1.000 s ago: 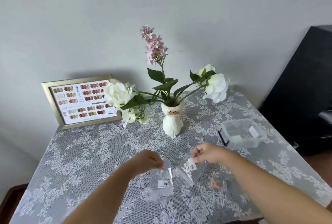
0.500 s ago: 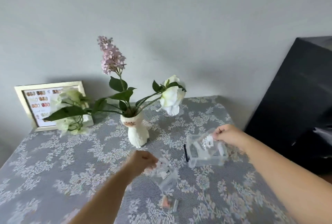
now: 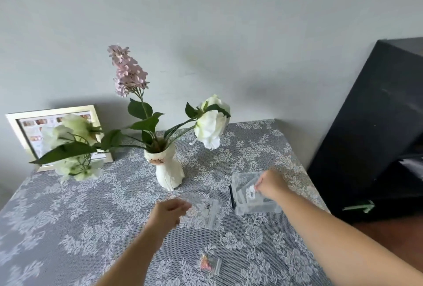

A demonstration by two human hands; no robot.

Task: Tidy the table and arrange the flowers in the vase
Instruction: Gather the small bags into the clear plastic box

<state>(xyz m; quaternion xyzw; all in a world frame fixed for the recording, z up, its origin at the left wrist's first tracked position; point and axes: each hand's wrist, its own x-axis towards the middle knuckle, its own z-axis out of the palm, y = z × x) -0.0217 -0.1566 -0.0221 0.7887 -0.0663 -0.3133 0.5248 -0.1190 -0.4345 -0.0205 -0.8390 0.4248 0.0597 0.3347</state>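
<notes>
Rt hand [image 3: 269,186] lowered packet [image 3: 251,193] — into box [image 3: 254,207].

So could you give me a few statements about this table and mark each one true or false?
1. The cat-faced white vase stands upright with flowers in it. True.
2. The right hand holds a small labelled bag over the clear plastic box. True.
3. The framed chart lies flat on the lace tablecloth. False: it stands leaning against the wall.
4. The pink flower spike droops lowest. False: it stands tallest.
5. The left hand rests on the vase. False: it is apart, at a clear packet.
</notes>
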